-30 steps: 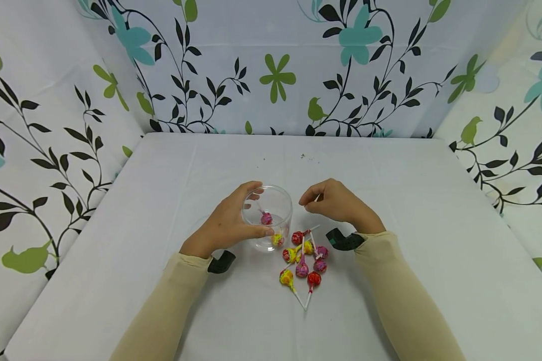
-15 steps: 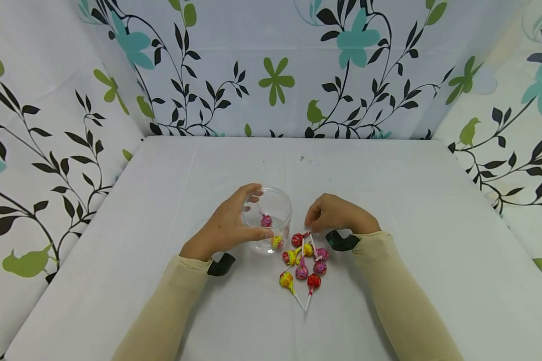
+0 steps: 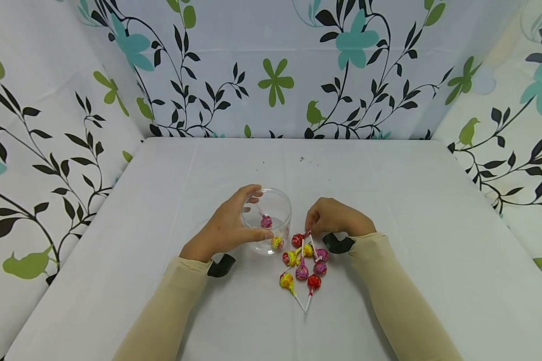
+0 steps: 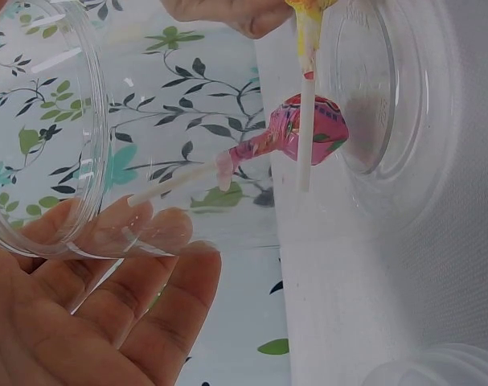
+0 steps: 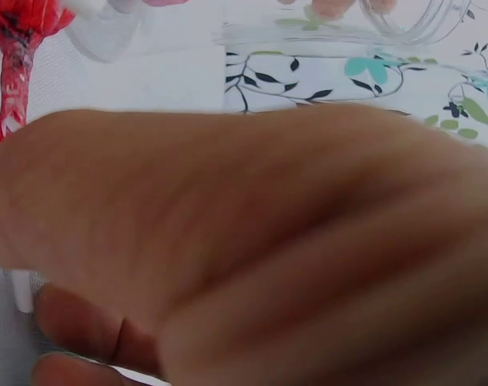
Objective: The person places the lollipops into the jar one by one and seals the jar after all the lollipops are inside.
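My left hand (image 3: 228, 225) grips a clear plastic cup (image 3: 282, 220) by its side, thumb in front and fingers behind. Inside the cup lie a pink lollipop (image 4: 312, 133) and a yellow lollipop (image 3: 277, 243), their white sticks showing in the left wrist view. Just right of the cup, my right hand (image 3: 339, 218) reaches down with curled fingers and pinches the stick of a red lollipop (image 3: 297, 240). In the right wrist view the thumb covers part of that stick, whose white end (image 5: 22, 293) shows below it. The red lollipop lies at the back of a loose pile.
Several yellow, pink and red lollipops, among them a purple-pink one (image 3: 301, 272) and a front red one (image 3: 313, 281), lie on the white table (image 3: 388, 175). A clear round plastic piece (image 4: 436, 366) sits near the cup. Patterned curtains (image 3: 226, 50) surround the table.
My right hand has come down and slightly toward me, from above the pile to the red lollipop's stick. My left hand keeps holding the cup in place.
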The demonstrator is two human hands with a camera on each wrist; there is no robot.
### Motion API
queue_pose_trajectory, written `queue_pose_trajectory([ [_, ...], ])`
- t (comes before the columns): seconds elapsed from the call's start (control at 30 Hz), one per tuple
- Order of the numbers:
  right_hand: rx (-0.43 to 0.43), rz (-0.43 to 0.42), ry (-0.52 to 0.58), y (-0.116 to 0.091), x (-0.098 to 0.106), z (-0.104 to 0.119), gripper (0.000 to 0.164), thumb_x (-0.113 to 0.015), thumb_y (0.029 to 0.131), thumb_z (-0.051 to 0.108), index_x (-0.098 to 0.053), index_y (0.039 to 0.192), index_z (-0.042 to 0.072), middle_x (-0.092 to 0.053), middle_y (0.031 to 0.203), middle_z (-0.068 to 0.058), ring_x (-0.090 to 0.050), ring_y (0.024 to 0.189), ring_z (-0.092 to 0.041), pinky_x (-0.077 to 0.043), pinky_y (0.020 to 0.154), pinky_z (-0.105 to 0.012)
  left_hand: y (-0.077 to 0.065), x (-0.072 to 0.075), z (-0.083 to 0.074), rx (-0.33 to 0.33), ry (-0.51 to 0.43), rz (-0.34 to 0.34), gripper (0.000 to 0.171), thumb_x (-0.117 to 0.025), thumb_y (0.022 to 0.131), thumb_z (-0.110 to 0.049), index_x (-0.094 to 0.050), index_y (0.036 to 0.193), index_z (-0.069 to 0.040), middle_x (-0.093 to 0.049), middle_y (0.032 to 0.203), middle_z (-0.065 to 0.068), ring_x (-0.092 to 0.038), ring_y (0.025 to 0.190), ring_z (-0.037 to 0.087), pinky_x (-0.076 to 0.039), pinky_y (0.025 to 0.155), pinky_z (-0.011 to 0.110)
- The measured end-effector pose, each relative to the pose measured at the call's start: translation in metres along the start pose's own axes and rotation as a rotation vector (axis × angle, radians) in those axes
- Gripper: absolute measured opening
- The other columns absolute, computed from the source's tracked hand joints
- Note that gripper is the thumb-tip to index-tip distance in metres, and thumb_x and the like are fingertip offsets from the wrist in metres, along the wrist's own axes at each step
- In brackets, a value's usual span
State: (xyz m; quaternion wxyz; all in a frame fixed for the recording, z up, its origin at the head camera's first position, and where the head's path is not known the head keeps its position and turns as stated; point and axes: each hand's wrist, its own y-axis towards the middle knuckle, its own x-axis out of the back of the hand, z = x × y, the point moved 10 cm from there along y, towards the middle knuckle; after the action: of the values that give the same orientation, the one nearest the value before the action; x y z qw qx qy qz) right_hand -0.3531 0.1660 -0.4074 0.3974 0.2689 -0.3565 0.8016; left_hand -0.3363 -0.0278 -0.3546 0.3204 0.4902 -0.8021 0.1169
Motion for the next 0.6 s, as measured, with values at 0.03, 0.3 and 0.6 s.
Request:
queue_pose_trajectory([
  [0.03, -0.002, -0.004, -0.003, 0.0, 0.001, 0.0, 0.01, -0.076, 0.087, 0.002, -0.079, 0.085, 0.011, -0.071, 0.083, -0.001, -0.055, 0.083, -0.019, -0.047, 0.068, -0.028, 0.0, 0.0, 0.0, -0.001, 0.0, 0.0, 0.103, -0.095, 0.075, -0.038, -0.037, 0.158, -0.014, -0.053, 0.15, 0.005, -0.052, 0.136, 0.026, -0.047, 0.113, 0.049],
  [0.3, 0.015, -0.055, 0.003, -0.004, 0.013, -0.002, 0.006, -0.073, 0.091, 0.008, -0.078, 0.088, 0.01, -0.068, 0.084, -0.002, -0.058, 0.079, -0.019, -0.05, 0.069, -0.029, 0.0, -0.001, 0.0, 0.0, 0.0, 0.002, 0.104, -0.095, 0.076, -0.037, -0.036, 0.158, -0.014, -0.052, 0.151, 0.008, -0.051, 0.137, 0.026, -0.047, 0.113, 0.05],
  [0.6, 0.04, -0.203, 0.022, -0.006, 0.033, -0.001, 0.007, -0.074, 0.093, 0.012, -0.08, 0.092, 0.011, -0.073, 0.087, -0.001, -0.059, 0.083, -0.021, -0.052, 0.07, -0.03, 0.001, 0.0, 0.0, -0.004, 0.0, 0.0, 0.104, -0.095, 0.076, -0.035, -0.036, 0.158, -0.012, -0.052, 0.151, 0.005, -0.051, 0.137, 0.025, -0.047, 0.113, 0.049],
])
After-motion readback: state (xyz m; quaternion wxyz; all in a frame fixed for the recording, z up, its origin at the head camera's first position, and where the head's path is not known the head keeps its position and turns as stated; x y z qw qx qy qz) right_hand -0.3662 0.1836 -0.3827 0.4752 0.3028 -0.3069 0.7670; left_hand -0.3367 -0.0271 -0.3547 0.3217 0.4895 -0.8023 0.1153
